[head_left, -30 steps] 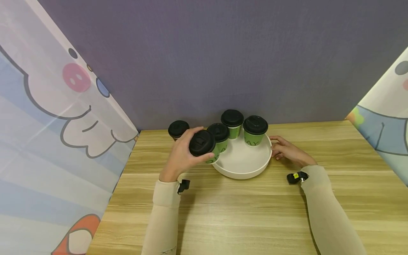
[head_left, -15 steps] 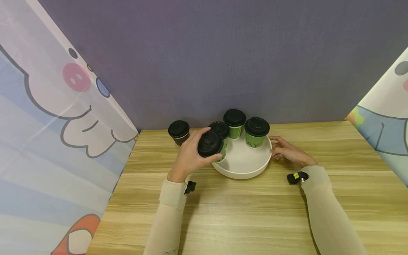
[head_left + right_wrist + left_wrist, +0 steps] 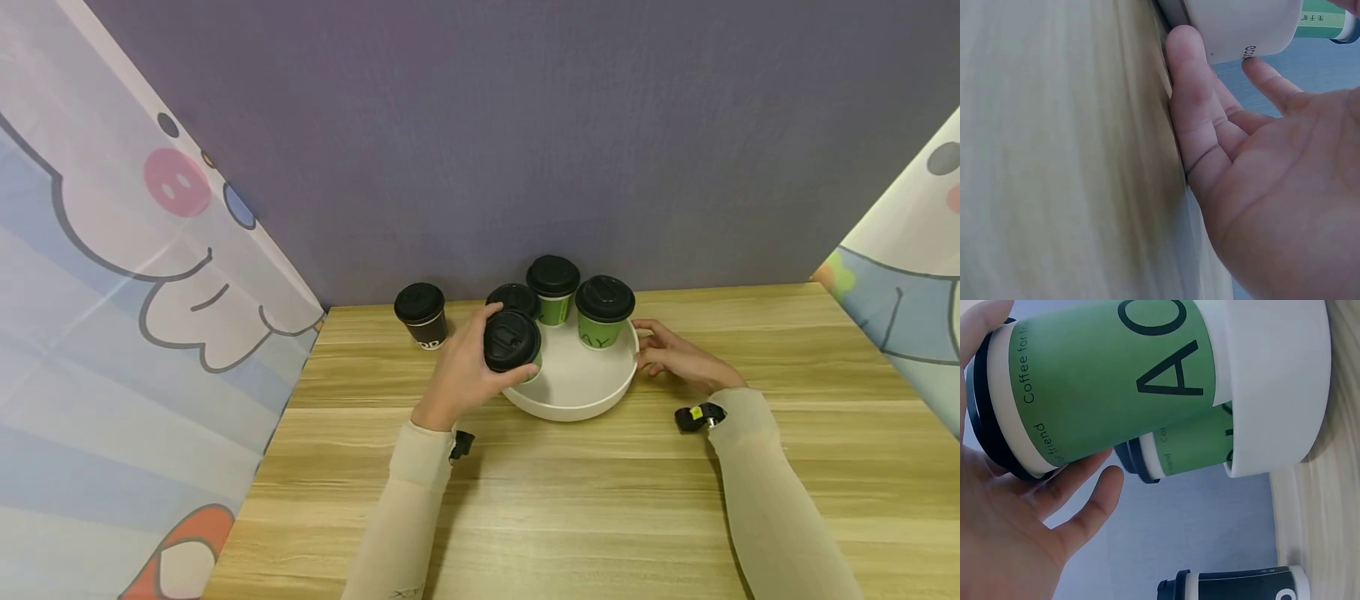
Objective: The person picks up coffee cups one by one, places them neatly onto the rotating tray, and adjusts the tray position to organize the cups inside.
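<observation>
My left hand (image 3: 474,371) grips a green paper cup with a black lid (image 3: 512,342) at the left side of the white round tray (image 3: 570,398). In the left wrist view the cup (image 3: 1110,381) has its base down behind the tray wall (image 3: 1272,381); whether it rests on the tray floor is hidden. Three more lidded green cups (image 3: 552,289) (image 3: 604,310) (image 3: 513,297) stand at the back of the tray. My right hand (image 3: 663,354) rests on the table with straight fingers (image 3: 1191,106) touching the tray's right wall (image 3: 1241,31).
A dark lidded cup (image 3: 422,315) stands on the wooden table (image 3: 570,500) left of the tray, near the purple back wall. Cartoon-printed curtains hang close on both sides. A black wrist camera (image 3: 697,415) sits on each sleeve.
My left hand has carried the green cup rightward from beside the tray's left rim and lowered it into the tray. The right hand has stayed at the tray's right rim.
</observation>
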Tool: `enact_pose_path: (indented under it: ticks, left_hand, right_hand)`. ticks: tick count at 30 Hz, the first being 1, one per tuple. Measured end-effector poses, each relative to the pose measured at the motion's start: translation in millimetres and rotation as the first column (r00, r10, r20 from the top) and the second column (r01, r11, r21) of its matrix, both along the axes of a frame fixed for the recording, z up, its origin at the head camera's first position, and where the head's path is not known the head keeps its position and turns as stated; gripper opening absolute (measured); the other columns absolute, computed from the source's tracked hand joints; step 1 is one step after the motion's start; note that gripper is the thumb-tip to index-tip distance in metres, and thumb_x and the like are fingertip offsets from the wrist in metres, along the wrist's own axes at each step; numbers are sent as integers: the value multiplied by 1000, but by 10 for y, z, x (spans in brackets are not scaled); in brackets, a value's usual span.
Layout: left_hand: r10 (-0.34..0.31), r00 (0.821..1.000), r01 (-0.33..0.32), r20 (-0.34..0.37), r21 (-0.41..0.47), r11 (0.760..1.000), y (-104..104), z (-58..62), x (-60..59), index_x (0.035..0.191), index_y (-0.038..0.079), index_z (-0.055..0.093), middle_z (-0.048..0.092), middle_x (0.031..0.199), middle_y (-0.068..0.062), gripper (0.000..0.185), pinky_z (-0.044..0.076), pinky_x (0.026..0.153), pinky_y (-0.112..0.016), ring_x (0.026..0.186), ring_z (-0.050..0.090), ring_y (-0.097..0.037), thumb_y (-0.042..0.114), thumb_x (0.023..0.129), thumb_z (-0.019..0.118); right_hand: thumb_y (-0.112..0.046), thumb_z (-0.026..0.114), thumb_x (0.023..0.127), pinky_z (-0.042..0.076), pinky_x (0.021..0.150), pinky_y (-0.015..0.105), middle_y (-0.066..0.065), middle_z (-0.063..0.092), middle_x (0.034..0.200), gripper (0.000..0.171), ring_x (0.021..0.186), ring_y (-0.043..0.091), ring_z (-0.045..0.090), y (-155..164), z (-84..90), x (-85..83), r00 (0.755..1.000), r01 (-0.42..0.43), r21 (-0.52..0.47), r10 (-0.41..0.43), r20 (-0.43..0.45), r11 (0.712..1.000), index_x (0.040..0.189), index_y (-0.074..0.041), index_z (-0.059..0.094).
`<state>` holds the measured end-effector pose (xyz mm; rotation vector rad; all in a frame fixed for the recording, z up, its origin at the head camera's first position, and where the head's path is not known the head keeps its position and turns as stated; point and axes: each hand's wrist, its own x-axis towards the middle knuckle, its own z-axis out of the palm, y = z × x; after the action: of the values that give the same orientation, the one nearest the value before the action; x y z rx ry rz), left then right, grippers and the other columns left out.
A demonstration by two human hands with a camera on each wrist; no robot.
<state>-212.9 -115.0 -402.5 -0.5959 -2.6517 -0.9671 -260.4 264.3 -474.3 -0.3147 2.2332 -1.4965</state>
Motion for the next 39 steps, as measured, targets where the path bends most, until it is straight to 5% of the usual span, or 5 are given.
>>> enact_pose_path:
  ticks: [24,39]
  left_hand:
    - [-13,1000,12,-8,-71,997,99,-136,-52,146,14,50,52,144,-4,94,40,116,-49,137,47,-24,65,73,82]
    - [-9,999,2,-51,-138,990,162,-203,-57,146,12,54,52,140,-4,94,41,110,-47,121,45,-24,61,73,85]
  right_hand:
    - [-14,57,97,51,84,29,35,48,145,80,98,8,61,1,-10,-3,1000,0,7,0,2,1000,162,-5,10]
    - [-16,59,96,51,84,28,36,43,148,82,101,9,59,-4,4,6,1000,-15,-10,15,8,1000,162,-5,10]
